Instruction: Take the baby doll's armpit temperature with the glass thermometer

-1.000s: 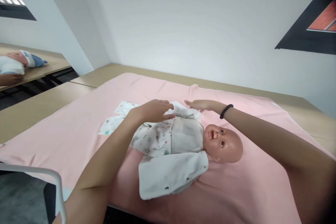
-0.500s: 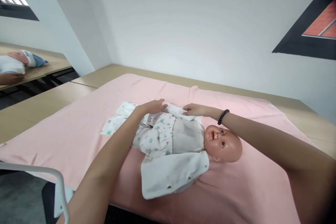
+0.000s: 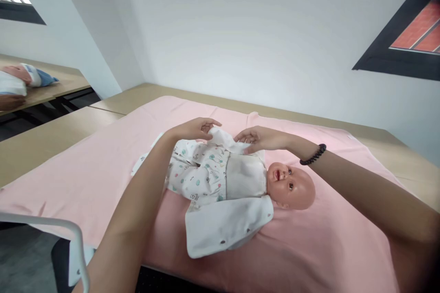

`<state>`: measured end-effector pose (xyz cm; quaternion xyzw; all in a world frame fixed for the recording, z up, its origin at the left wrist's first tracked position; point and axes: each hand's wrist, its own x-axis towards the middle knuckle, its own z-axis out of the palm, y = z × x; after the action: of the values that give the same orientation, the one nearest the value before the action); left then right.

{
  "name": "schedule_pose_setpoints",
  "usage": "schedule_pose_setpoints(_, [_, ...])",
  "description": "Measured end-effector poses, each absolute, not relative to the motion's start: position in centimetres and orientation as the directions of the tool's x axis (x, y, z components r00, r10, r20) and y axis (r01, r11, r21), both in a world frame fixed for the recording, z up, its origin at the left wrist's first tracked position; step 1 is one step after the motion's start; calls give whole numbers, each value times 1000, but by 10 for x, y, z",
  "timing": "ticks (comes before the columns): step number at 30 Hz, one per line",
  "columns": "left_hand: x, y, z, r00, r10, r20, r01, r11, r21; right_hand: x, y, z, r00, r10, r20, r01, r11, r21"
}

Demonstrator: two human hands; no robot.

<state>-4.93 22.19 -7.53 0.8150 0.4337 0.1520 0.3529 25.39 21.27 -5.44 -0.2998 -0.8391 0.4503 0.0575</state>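
A baby doll (image 3: 292, 186) lies on its back on a pink blanket (image 3: 319, 247), head to the right. It wears a white patterned garment (image 3: 202, 176); one white flap (image 3: 223, 231) lies spread open toward me. My left hand (image 3: 194, 129) and my right hand (image 3: 263, 138) both pinch the far white flap (image 3: 223, 139) and hold it lifted just above the doll's chest. A dark bead bracelet (image 3: 312, 155) circles my right wrist.
The blanket covers a tan table (image 3: 44, 139) against a white wall. A white chair frame (image 3: 74, 247) stands at the near left. On another table at far left lies a second swaddled doll (image 3: 20, 80) with another person's hand (image 3: 10, 100) beside it.
Both hands went from lying flat on the far flap to pinching it and lifting it up over the doll's chest. My right wrist moved right.
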Motion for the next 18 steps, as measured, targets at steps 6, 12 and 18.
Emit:
schedule_pose_setpoints(6, [-57, 178, -31, 769, 553, -320, 624, -541, 564, 253, 142, -45, -934, 240, -266, 358, 617, -701])
schedule_pose_setpoints(12, [-33, 156, -32, 657, 587, -472, 754, -517, 406, 255, 85, -41, -940, 151, -307, 329, 645, -690])
schedule_pose_setpoints(18, [-6, 134, -34, 663, 552, -506, 743, -564, 360, 254, 53, -58, -931, 274, -243, 361, 790, -495])
